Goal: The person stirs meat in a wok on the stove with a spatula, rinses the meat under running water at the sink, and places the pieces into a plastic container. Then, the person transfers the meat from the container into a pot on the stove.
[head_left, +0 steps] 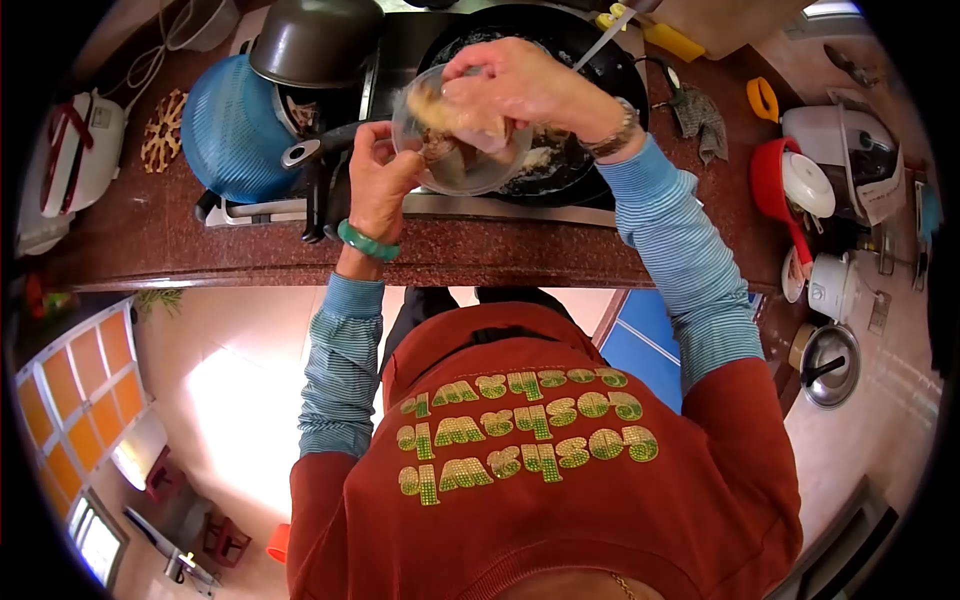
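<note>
My left hand [385, 180], with a green bangle at the wrist, grips the near-left rim of a clear plastic bowl [462, 178]. Pieces of what looks like raw meat [440, 148] lie in the bowl. Over its right side reaches my right hand [520, 85], fingers curled around a pale piece of meat [485, 130]; the exact kind is unclear. Beneath and behind the bowl, a large black wok [590, 165] sits on the stove, with white residue on its inner surface.
Left of the bowl are a blue basket [235, 130], a dark upturned pot [315, 45] and a black pan handle [325, 147]. A grey cloth [698, 122] lies right of the wok. Farther right stand a red pan [770, 180] and a rice cooker [833, 287]. The counter edge [480, 268] runs before me.
</note>
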The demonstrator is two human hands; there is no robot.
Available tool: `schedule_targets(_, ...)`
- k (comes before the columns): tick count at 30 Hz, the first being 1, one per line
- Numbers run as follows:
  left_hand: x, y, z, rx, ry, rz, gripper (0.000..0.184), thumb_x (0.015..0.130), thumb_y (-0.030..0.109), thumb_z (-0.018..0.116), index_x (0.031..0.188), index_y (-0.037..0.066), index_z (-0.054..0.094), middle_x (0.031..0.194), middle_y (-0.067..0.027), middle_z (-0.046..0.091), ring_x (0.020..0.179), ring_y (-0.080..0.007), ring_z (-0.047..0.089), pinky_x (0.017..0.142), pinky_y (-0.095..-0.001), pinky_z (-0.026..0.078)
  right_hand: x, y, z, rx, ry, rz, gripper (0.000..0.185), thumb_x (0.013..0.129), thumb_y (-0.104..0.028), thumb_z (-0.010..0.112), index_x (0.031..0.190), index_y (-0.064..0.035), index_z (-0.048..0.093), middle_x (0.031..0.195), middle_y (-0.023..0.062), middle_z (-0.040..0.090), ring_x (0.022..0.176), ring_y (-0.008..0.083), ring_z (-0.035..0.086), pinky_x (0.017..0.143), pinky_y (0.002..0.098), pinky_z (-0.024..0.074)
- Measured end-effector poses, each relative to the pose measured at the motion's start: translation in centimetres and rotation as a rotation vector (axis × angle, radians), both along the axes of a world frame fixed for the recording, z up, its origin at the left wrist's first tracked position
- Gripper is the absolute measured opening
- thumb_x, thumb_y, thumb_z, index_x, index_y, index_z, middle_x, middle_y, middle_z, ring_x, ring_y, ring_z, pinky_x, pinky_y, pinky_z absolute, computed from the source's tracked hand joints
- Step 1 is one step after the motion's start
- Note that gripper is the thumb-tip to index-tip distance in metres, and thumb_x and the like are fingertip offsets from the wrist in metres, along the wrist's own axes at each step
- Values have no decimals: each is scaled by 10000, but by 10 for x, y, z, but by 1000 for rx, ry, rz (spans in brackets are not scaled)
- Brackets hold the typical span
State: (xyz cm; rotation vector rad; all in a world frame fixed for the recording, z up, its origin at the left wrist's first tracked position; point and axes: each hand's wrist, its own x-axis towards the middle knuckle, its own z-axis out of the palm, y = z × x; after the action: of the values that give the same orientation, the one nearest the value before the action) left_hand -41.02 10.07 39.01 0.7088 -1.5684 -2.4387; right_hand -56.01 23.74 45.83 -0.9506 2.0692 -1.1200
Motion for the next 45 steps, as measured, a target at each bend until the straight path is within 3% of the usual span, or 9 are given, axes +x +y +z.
schedule_targets(3, 1, 1, -3, -4, -15, -38, 374, 702, -11, 556, 1051, 22, 425, 950, -97, 553, 788, -158, 568, 658, -303, 520, 0, 1, 1, 77, 401, 4, 272, 844, -245, 603, 980, -9, 598, 720, 14, 583, 587, 77, 544, 483, 188, 461)
schedule_targets(10, 13, -12, -2, 126, -29, -46, 329, 750, 16, 502, 1066, 65, 427, 972, -61, 527, 867, -175, 555, 729, -363, 512, -3, 27, -1, -384, -148, -211, 204, 889, -129, 493, 1014, -22, 612, 911, 36, 624, 819, 126, 602, 576, 218, 514)
schedule_targets(14, 22, -32, -7, 147, 13, -6, 310, 753, 37, 500, 1052, 84, 431, 1046, -71, 508, 922, -203, 543, 784, -391, 496, -36, 59, -63, 394, 417, -33, 293, 804, -59, 477, 1070, -32, 596, 938, 136, 643, 732, 148, 612, 655, 302, 497)
schedule_targets(18, 33, -53, -3, 54, 39, 58, 337, 767, 66, 508, 1091, 74, 414, 1080, -94, 511, 979, -229, 535, 825, -407, 483, -14, 80, -120, 485, 608, -2, 261, 768, -51, 520, 1024, -28, 565, 928, 164, 596, 850, 327, 577, 706, 419, 489)
schedule_targets(26, 49, -63, 9, 50, 51, 169, 318, 782, 80, 513, 1082, 58, 411, 1084, -101, 507, 993, -244, 531, 841, -426, 481, -9, 58, -133, 792, 785, 88, 238, 717, -138, 637, 928, -34, 597, 909, 169, 597, 833, 365, 588, 717, 444, 492)
schedule_targets(30, 51, -69, -1, 46, 22, 162, 313, 784, 80, 515, 1075, 59, 402, 1099, -110, 492, 1006, -254, 520, 854, -441, 472, -4, 62, -132, 609, 701, -5, 225, 741, -139, 618, 937, -30, 593, 930, 200, 601, 871, 378, 584, 738, 441, 478)
schedule_targets(32, 51, -66, 1, 71, 40, 179, 319, 762, 58, 521, 1056, 61, 395, 1036, -96, 495, 928, -219, 520, 795, -391, 480, -12, 70, -123, 407, 357, -65, 215, 749, -139, 603, 922, -14, 578, 875, 189, 614, 877, 370, 583, 728, 423, 472)
schedule_targets(35, 48, -59, 7, 102, 47, 202, 325, 741, 37, 528, 1034, 62, 389, 978, -84, 497, 853, -186, 521, 737, -341, 489, -46, 87, -127, 144, 204, -258, 246, 787, -78, 567, 1023, -7, 560, 916, 97, 616, 827, 188, 586, 681, 317, 465)
schedule_targets(45, 48, -54, 0, 99, 36, 158, 323, 747, 31, 553, 1024, 87, 397, 943, -50, 534, 793, -127, 529, 677, -267, 477, -91, 105, -135, -407, -299, -476, 437, 803, 87, 470, 1216, -51, 438, 1204, 134, 506, 1078, 263, 516, 831, 419, 500)
